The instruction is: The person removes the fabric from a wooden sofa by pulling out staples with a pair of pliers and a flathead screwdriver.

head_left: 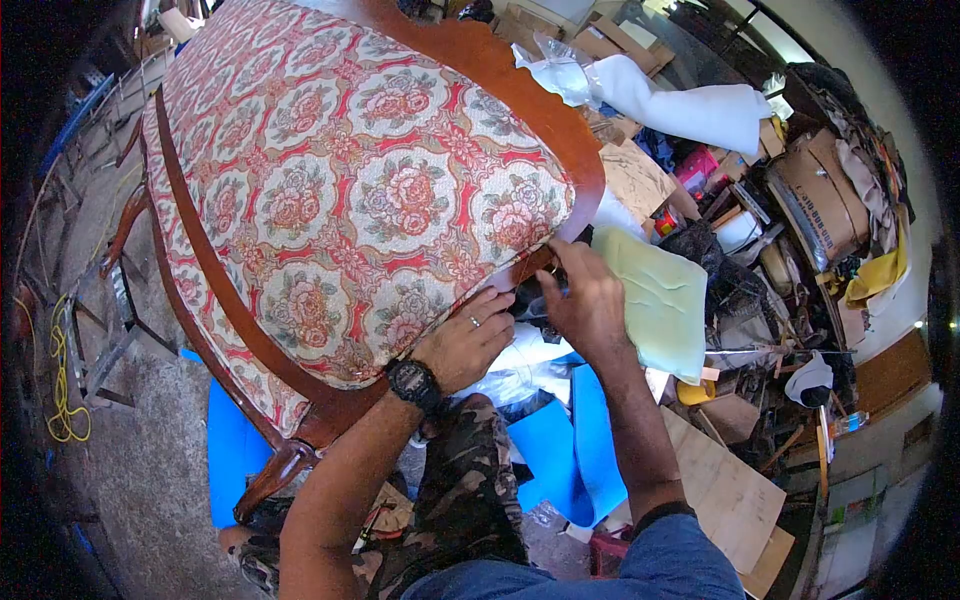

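Note:
A piece of seating furniture fills the upper left, covered in red and cream floral fabric (pixel 400 195) and edged with a brown wooden frame (pixel 545 95). My left hand (pixel 468 338), wearing a ring and a black watch (pixel 413 383), lies along the fabric's lower edge with its fingers stretched out. Just to the right, my right hand (pixel 585 295) is closed in a pinch at the corner where fabric meets wood. Whatever sits between its fingertips is too small to make out. A thin light strand seems to run near the edge between the hands.
Pale yellow foam (pixel 655 300) stands right of my right hand. Blue sheets (pixel 575 445) and clear plastic lie below. Boards (pixel 720 490), a white roll (pixel 680 100) and cardboard boxes (pixel 820 195) crowd the right side. A yellow cord (pixel 62 390) lies on the floor at left.

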### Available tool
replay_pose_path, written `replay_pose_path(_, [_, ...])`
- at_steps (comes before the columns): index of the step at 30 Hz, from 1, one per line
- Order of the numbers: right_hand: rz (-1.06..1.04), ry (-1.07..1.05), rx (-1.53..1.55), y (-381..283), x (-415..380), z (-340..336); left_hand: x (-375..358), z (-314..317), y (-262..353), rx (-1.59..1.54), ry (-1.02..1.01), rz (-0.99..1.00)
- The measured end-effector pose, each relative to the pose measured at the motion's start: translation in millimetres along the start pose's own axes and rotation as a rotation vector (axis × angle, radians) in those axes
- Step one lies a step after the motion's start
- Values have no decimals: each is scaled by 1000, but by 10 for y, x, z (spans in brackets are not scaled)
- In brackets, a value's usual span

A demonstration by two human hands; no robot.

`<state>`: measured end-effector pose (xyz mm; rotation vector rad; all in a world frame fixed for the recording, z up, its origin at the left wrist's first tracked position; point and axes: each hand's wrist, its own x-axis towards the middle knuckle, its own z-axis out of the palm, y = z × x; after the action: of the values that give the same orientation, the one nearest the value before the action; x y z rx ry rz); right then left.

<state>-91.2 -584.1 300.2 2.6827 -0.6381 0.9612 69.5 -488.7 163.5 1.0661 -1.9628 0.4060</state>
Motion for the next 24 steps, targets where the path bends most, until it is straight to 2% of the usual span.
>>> replay_pose_path(6, [-125, 24, -134, 156, -5, 9, -4, 22, -9, -29, 14, -2])
replay_pose_path(18, [-60, 163, -21, 129, 34, 128, -9, 22, -7, -9, 25, 11])
replay_pose_path(24, [289, 132, 331, 156, -54, 379, 0, 26, 11, -31, 13, -18])
